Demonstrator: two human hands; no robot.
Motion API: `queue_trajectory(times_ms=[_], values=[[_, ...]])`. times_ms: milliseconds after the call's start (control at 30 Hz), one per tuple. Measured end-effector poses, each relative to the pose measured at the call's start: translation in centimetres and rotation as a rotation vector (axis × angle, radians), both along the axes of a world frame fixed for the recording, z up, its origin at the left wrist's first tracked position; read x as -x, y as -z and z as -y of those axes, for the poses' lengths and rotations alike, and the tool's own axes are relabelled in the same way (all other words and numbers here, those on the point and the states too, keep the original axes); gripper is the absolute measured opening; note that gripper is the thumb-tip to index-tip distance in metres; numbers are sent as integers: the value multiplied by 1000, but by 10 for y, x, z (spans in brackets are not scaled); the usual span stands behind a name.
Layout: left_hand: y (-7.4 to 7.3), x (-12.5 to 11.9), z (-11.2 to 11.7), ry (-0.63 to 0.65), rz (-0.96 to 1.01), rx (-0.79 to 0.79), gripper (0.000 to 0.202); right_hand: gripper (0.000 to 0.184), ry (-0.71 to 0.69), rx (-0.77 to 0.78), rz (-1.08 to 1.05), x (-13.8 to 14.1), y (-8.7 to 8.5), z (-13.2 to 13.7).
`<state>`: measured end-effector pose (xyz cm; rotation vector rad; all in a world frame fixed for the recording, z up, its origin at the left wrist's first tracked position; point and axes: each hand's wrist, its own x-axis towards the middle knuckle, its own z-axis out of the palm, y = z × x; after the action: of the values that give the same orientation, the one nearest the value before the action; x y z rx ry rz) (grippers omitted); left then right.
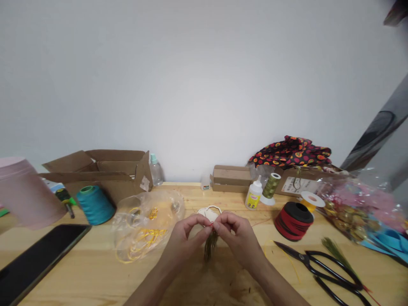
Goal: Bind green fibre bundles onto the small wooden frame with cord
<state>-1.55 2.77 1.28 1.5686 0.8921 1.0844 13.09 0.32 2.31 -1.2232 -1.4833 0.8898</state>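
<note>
Two hands: left hand (191, 233), right hand (234, 234). Three spools: teal thread cone (94, 205), olive thread spool (271, 185), red-and-black spool (293, 221). Two cardboard boxes: open box (95, 170), closed box (231, 178). Two tassels: tassel (210, 246), tassel (334, 254). One scissors (315, 267), one glue bottle (254, 194), one phone (38, 263).

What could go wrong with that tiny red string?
The red string, pinched between the left hand and right hand, is very thin, so it might slip away. The loose bunch of strands hanging below could pull apart. The sharp scissors lie nearby, so a reaching hand might bump them.
</note>
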Motion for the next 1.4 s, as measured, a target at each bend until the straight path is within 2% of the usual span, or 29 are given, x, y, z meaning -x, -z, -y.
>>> queue_trajectory(times_ms=[200,300,400,567,667,767,933,1133,1333,1400], values=[[-8,0,4,-94,-133,-205,6,18,-70,82,-122,-1,3,-2],[-8,0,5,-133,-213,-276,4,19,-80,88,-154,0,4,-1],[-6,2,3,-168,-262,-420,4,19,-81,96,-188,1,5,-2],[-5,10,-3,-68,-386,-806,22,23,-132,166,-252,-1,4,-4],[-7,13,-5,-41,-390,-884,27,25,-155,219,-277,-1,2,-3],[-11,12,-4,-57,-338,-787,25,26,-170,251,-318,0,1,-1],[-15,6,2,-82,-185,-484,17,29,-193,252,-349,0,0,0],[-9,2,4,-63,-4,-121,13,31,-204,248,-367,1,0,-1],[-9,1,2,-96,223,118,11,34,-175,212,-326,0,2,-5],[-11,0,2,-110,283,204,18,34,-171,203,-314,-1,3,-5]])
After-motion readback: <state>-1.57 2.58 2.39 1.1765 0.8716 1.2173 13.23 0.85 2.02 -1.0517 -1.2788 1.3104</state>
